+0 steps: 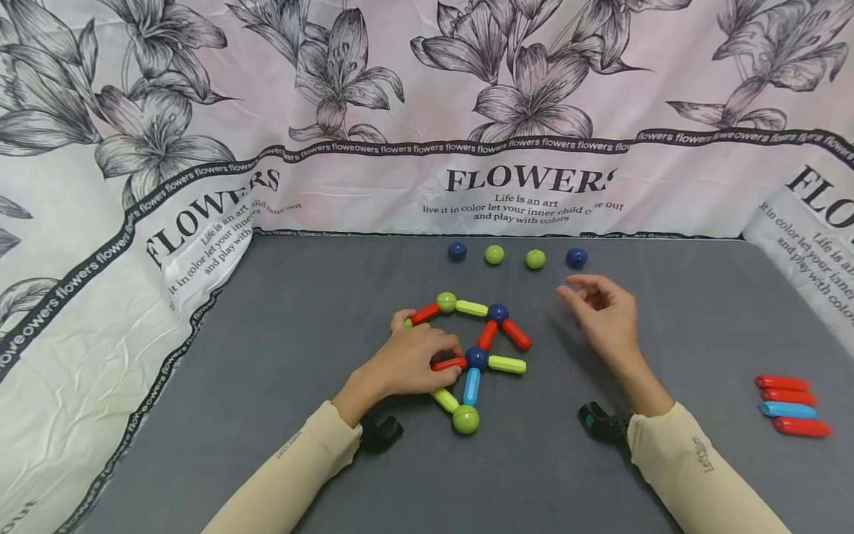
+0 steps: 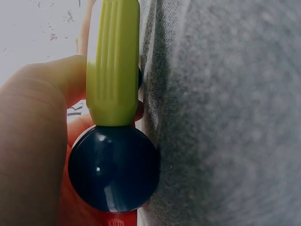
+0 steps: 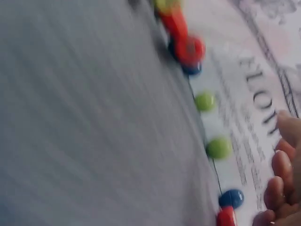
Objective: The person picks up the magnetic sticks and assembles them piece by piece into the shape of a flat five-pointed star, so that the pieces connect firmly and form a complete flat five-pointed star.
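My left hand [image 1: 414, 360] holds a red rod [image 1: 450, 364] in a flat figure of magnetic rods and balls. That rod meets a central blue ball [image 1: 477, 357], from which a yellow-green rod [image 1: 507, 364] and a light blue rod [image 1: 471, 387] stick out. A second blue ball [image 1: 497, 312] and a green ball [image 1: 465, 420] form other joints. The hand covers the figure's left side. In the left wrist view the thumb lies beside a yellow-green rod [image 2: 115, 66]. My right hand [image 1: 603, 315] hovers right of the figure, fingers loosely bent, nothing seen in them.
Loose blue and green balls, among them a green ball [image 1: 535, 259], stand in a row at the back. Several rods, with a light blue rod [image 1: 788, 410] among them, lie at the right. Patterned cloth [image 1: 520, 200] rises behind the grey table [image 1: 267, 445].
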Demonstrator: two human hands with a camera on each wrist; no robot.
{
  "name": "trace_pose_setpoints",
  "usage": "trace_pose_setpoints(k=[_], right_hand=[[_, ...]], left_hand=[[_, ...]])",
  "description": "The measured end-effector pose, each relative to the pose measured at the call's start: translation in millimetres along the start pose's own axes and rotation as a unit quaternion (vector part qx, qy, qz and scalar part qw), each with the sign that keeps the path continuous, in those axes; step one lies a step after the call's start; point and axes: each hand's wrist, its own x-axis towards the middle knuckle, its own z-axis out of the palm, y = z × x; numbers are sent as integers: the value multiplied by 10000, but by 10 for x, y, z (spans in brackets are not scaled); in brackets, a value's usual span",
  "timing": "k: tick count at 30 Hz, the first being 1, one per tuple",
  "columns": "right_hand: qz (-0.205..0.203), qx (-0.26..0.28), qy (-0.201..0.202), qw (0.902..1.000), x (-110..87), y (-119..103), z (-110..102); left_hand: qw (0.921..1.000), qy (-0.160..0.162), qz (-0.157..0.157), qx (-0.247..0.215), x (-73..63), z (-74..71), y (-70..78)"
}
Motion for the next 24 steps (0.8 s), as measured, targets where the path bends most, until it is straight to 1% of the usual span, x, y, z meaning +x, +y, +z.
trace_pose_setpoints(k=[2, 3, 5, 6, 7, 8, 11, 12, 13, 14, 16, 20, 22, 24], right_hand=[[-55, -528, 183, 9984, 159, 51, -49], [-55, -819, 147, 9965, 241, 80, -74], [31, -1472, -159, 9890, 398, 136, -122], [93, -1788, -426, 9829, 473, 161, -145], [167, -2086, -740, 9751, 545, 188, -168], [242, -2381, -1094, 9648, 613, 216, -188], [405, -3053, -2062, 9288, 773, 280, -227], [410, -3200, -2298, 9182, 810, 297, -230], [407, -3293, -2470, 9105, 836, 310, -229], [385, -3370, -2559, 9052, 854, 318, -221], [346, -3429, -2566, 9030, 864, 325, -196], [257, -3448, -2268, 9105, 821, 330, -150], [159, -3417, -2191, 9138, 791, 328, -141], [23, -3342, -2083, 9192, 762, 316, -133]], left_hand=[[10000, -10, 12, -30, 1, 1, -5], [10000, -11, 16, -40, -1, 2, -8], [10000, -10, 17, -88, -9, 5, -15], [9999, -11, 18, -101, -14, 7, -18], [9999, -17, 22, -118, -18, 9, -21], [9999, -15, 31, -138, -22, 12, -25], [9999, -16, 61, -159, -26, 17, -37], [9999, -16, 66, -153, -25, 16, -40], [9999, -8, 62, -140, -23, 15, -44], [9999, 2, 53, -127, -20, 12, -47], [10000, 8, 18, -88, -16, 2, -52], [10000, -1, -11, -46, -9, -7, -60], [10000, -12, -14, -29, -10, -8, -66], [10000, -31, -31, -29, -15, -13, -73]])
